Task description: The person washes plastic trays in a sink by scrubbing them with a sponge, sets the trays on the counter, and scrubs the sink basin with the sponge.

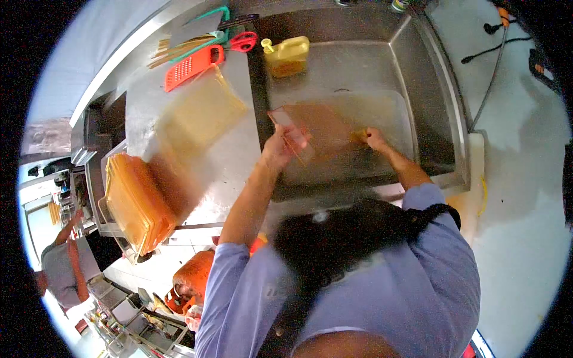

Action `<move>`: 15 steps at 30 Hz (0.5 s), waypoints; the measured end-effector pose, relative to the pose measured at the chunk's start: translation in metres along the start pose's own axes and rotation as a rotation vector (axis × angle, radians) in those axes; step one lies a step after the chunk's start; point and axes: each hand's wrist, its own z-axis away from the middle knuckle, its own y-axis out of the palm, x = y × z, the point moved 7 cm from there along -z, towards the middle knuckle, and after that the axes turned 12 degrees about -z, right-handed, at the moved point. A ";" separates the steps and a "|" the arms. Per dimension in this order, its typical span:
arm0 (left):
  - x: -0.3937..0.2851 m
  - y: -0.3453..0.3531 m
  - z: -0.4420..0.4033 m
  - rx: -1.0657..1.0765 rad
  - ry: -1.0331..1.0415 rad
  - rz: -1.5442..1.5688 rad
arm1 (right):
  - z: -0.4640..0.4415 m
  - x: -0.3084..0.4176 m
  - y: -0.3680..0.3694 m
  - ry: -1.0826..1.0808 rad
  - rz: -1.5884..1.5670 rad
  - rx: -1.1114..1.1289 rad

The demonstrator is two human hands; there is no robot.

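Tray (325, 126), blurred, in left grip (279, 149), with right grip (376, 139) around a yellow object (360, 135) of indistinct shape

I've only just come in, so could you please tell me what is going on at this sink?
A person's left hand holds a see-through, reddish container by its edge over the sink, while the right hand holds a small yellow thing, too blurred to name, at its right side. A yellow jug is in the sink. Orange-tinted containers are stacked on the left.
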 end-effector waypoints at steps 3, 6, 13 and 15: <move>0.003 0.002 0.009 -0.002 0.065 -0.143 | 0.001 0.071 -0.022 0.169 -0.101 0.009; 0.044 -0.022 -0.021 0.158 -0.012 -0.306 | -0.009 0.111 0.014 -0.141 -0.253 -0.071; 0.004 0.022 0.025 0.108 0.040 -0.320 | -0.017 0.155 0.005 -0.183 -0.197 -0.198; -0.005 0.021 0.041 0.060 0.036 -0.201 | -0.060 0.045 0.011 -0.028 -0.312 -0.227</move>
